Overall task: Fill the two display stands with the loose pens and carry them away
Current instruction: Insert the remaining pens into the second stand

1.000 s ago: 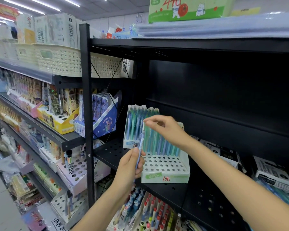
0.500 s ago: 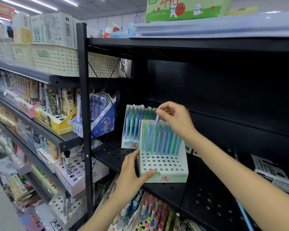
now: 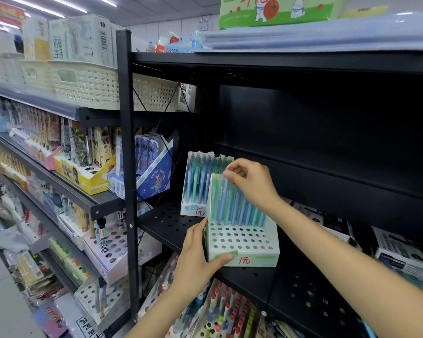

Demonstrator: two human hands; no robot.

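Observation:
Two pale green display stands sit on a black perforated shelf. The near stand has several empty holes in front and a back row of blue and green pens. My left hand grips its left front corner, thumb across the front label. My right hand pinches the top of a blue pen standing in the back row. The far stand, behind and to the left, is packed with pens.
A black upright post stands left of the stands. White boxes lie on the shelf to the right. Below are trays of red-capped pens. Neighbouring shelves on the left hold stationery boxes and cream baskets.
My left hand passed a blue pen to my right hand, then moved to grip the near stand's corner. My right hand carried that pen down into the back row.

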